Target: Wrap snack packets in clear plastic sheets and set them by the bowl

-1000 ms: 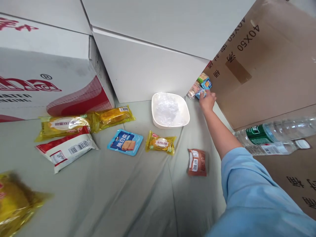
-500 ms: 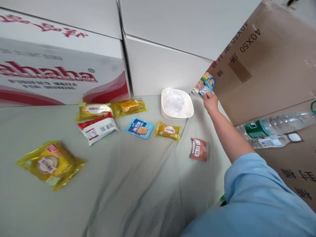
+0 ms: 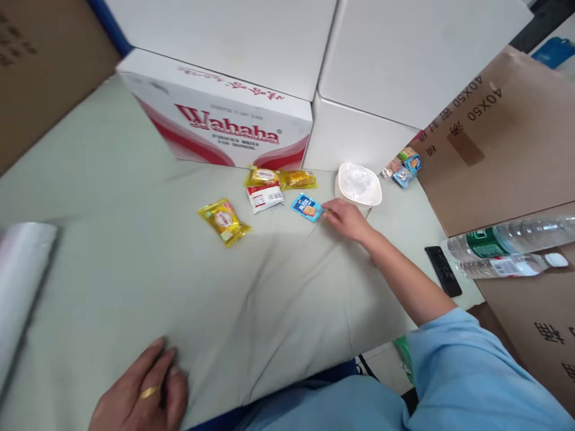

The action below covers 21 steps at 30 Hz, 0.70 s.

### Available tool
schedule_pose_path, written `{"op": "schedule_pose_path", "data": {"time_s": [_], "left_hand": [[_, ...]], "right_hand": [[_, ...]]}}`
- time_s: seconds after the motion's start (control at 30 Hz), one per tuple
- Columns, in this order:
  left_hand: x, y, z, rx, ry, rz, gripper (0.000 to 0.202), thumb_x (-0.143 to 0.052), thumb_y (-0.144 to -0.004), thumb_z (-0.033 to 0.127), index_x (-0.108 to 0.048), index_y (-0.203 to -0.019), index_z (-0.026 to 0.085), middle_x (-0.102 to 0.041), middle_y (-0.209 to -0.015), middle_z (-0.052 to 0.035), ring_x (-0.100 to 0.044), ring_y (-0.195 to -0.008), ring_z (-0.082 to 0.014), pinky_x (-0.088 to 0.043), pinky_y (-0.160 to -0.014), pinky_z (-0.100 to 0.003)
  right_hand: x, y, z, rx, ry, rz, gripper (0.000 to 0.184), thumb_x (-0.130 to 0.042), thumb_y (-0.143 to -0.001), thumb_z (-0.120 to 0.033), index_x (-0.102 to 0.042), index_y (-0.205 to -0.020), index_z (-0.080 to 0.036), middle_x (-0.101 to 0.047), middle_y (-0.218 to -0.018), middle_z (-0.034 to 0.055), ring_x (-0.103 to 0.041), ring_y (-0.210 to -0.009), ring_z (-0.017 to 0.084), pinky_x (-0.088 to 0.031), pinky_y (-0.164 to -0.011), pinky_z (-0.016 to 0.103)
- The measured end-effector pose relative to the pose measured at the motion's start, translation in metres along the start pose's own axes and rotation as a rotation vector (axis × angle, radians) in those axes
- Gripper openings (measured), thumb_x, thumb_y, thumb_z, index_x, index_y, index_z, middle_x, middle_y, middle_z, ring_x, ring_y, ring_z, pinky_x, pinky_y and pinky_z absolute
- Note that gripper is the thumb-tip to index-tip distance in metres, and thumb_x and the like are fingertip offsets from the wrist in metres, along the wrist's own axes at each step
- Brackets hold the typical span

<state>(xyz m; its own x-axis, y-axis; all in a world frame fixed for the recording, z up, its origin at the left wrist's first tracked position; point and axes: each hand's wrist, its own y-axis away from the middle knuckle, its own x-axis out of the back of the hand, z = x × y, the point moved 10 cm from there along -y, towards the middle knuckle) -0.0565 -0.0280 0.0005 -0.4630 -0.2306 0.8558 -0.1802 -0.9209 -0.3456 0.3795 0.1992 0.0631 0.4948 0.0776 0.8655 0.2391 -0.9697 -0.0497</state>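
Note:
My right hand (image 3: 348, 218) reaches over the grey-green cloth, just in front of the white bowl (image 3: 358, 182). Its fingers are closed on a small yellow snack packet (image 3: 330, 211), of which only an edge shows. A blue biscuit packet (image 3: 306, 207) lies right beside the fingertips. My left hand (image 3: 144, 398), with a gold ring, rests on the cloth at the near edge, fingers lying loosely and holding nothing. Further left lie a yellow packet (image 3: 223, 220), a red-and-white packet (image 3: 264, 197) and two more yellow packets (image 3: 262, 176) (image 3: 299, 178).
A red-and-white Wahaha carton (image 3: 224, 129) and white boxes (image 3: 404, 66) stand behind. A brown carton (image 3: 503, 131) is on the right, with small packets (image 3: 401, 169) at its foot. Two water bottles (image 3: 507, 236), a black device (image 3: 443, 270) and a blurred white roll (image 3: 18, 287) lie nearby.
My right hand has left the small packets by the brown carton and come back to the yellow packet. The view has pulled back and swung left, bringing my left hand into sight.

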Motion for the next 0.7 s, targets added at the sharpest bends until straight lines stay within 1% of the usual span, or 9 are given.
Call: {"op": "schedule_pose_path", "data": {"time_s": [0.07, 0.17, 0.3, 0.37, 0.47, 0.53, 0.6, 0.63, 0.7], "left_hand": [[0.009, -0.007, 0.018, -0.067, -0.115, 0.045, 0.023, -0.059, -0.1, 0.026, -0.065, -0.12, 0.018, -0.071, -0.134, -0.0198, -0.074, -0.104, -0.0356, -0.058, -0.094, -0.053], [0.023, -0.015, 0.04, -0.143, -0.181, 0.131, 0.018, -0.059, -0.099, 0.02, -0.065, -0.116, 0.016, -0.074, -0.126, -0.0192, -0.076, -0.097, -0.033, -0.059, -0.086, -0.047], [0.031, -0.014, 0.046, -0.167, -0.2, 0.191, 0.017, -0.062, -0.097, 0.015, -0.065, -0.114, 0.015, -0.075, -0.123, -0.0188, -0.077, -0.095, -0.0314, -0.059, -0.083, -0.044], [0.031, -0.012, 0.045, -0.175, -0.198, 0.204, 0.016, -0.063, -0.097, 0.014, -0.065, -0.113, 0.014, -0.076, -0.122, -0.0195, -0.077, -0.094, -0.0318, -0.059, -0.083, -0.044], [0.031, -0.012, 0.044, -0.192, -0.182, 0.215, 0.015, -0.062, -0.097, 0.014, -0.066, -0.111, 0.012, -0.075, -0.122, -0.0207, -0.076, -0.093, -0.0328, -0.058, -0.082, -0.046], [0.032, -0.012, 0.045, -0.203, -0.17, 0.22, 0.014, -0.063, -0.097, 0.014, -0.066, -0.11, 0.012, -0.075, -0.121, -0.0211, -0.076, -0.092, -0.0331, -0.058, -0.082, -0.046], [0.033, -0.012, 0.045, -0.207, -0.161, 0.222, 0.013, -0.062, -0.097, 0.014, -0.066, -0.11, 0.012, -0.075, -0.121, -0.0212, -0.076, -0.092, -0.033, -0.059, -0.083, -0.046], [0.033, -0.012, 0.045, -0.206, -0.157, 0.222, 0.013, -0.063, -0.096, 0.013, -0.066, -0.109, 0.012, -0.075, -0.121, -0.0211, -0.076, -0.093, -0.0329, -0.059, -0.083, -0.046], [0.033, -0.01, 0.044, -0.204, -0.153, 0.23, 0.013, -0.063, -0.096, 0.013, -0.066, -0.108, 0.013, -0.076, -0.121, -0.0208, -0.076, -0.094, -0.0327, -0.059, -0.085, -0.045]], "right_hand": [[-0.033, -0.024, -0.016, -0.031, 0.111, -0.033, 0.057, -0.063, -0.099, -0.042, -0.063, -0.15, -0.016, -0.059, -0.156, 0.0201, -0.055, -0.142, 0.038, -0.042, -0.121, 0.053], [-0.078, -0.034, -0.034, -0.142, 0.183, -0.053, 0.066, -0.053, -0.104, -0.037, -0.046, -0.163, -0.008, -0.037, -0.173, 0.0247, -0.036, -0.159, 0.041, -0.028, -0.131, 0.06], [-0.12, 0.01, -0.078, 0.036, 0.117, -0.119, 0.068, -0.049, -0.107, -0.044, -0.043, -0.166, -0.01, -0.031, -0.176, 0.0224, -0.028, -0.165, 0.037, -0.023, -0.135, 0.055], [-0.122, 0.043, -0.093, 0.15, 0.037, -0.143, 0.067, -0.052, -0.106, -0.051, -0.047, -0.164, -0.018, -0.033, -0.177, 0.0171, -0.03, -0.164, 0.033, -0.029, -0.134, 0.053], [-0.078, 0.065, -0.074, 0.124, -0.059, 0.005, 0.054, -0.054, -0.105, -0.051, -0.061, -0.153, -0.026, -0.048, -0.169, 0.0124, -0.045, -0.157, 0.03, -0.04, -0.127, 0.051], [-0.018, 0.061, -0.031, -0.076, -0.068, 0.242, 0.04, -0.055, -0.105, -0.043, -0.073, -0.135, -0.024, -0.069, -0.146, 0.0125, -0.061, -0.14, 0.03, -0.048, -0.12, 0.05], [0.047, 0.059, 0.029, -0.406, -0.07, 0.479, 0.031, -0.054, -0.104, -0.034, -0.078, -0.119, -0.02, -0.079, -0.121, 0.0109, -0.072, -0.116, 0.027, -0.054, -0.11, 0.045], [0.076, 0.062, 0.056, -0.564, -0.074, 0.586, 0.029, -0.057, -0.103, -0.03, -0.077, -0.119, -0.019, -0.079, -0.117, 0.0094, -0.072, -0.112, 0.024, -0.055, -0.109, 0.041], [0.119, 0.057, 0.089, -0.684, -0.062, 0.671, 0.032, -0.053, -0.107, -0.026, -0.072, -0.128, -0.013, -0.075, -0.127, 0.0139, -0.068, -0.118, 0.025, -0.053, -0.11, 0.043]]}}
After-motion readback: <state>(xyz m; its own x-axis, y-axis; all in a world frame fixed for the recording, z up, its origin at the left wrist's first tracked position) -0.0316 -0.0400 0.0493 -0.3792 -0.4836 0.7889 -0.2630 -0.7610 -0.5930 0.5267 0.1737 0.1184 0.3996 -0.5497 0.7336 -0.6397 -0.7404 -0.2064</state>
